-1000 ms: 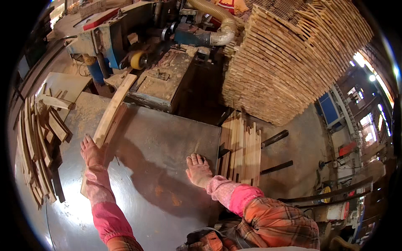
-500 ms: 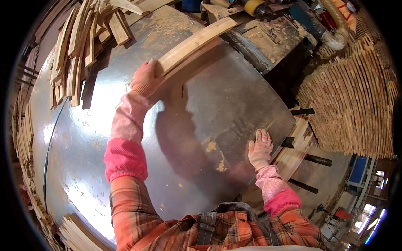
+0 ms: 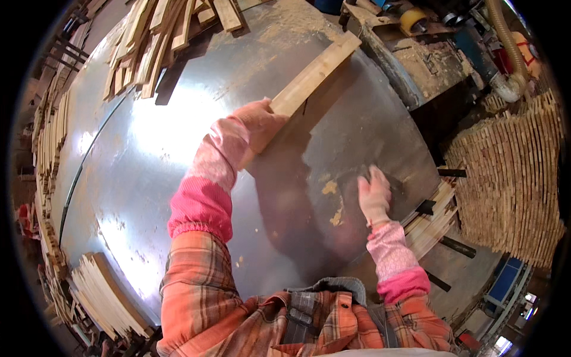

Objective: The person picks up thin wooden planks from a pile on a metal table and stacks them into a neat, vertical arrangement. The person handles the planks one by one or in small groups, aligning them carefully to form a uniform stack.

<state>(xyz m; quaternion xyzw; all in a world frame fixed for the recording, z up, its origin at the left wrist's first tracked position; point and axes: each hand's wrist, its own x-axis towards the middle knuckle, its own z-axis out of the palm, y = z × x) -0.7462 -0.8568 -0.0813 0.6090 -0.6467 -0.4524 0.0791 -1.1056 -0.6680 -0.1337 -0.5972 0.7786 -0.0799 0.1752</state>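
Observation:
My left hand [image 3: 259, 120] grips a pale wooden board [image 3: 315, 74] near its close end, with the thumb side on top. The board slants away to the upper right over the shiny metal table [image 3: 208, 262], casting a shadow on it. A short piece of its near end shows below the hand. My right hand [image 3: 375, 196] is over the table's right part, near the edge, with nothing in it. Its fingers are stretched out and a little blurred, the thumb apart. I cannot tell whether it touches the surface.
Loose wooden strips [image 3: 151, 44] lie piled at the table's far left. A machine [image 3: 431, 65] dusted with sawdust stands beyond the far right edge. Stacked wooden strips [image 3: 505, 184] rise at the right, and boards [image 3: 431, 220] rest on black bars below the edge. Another bundle [image 3: 107, 297] lies near left.
My left hand has drawn the board nearer to me and tilted it more steeply. My right hand, flat on the table before, has shifted and its fingers have turned. The view has swung too.

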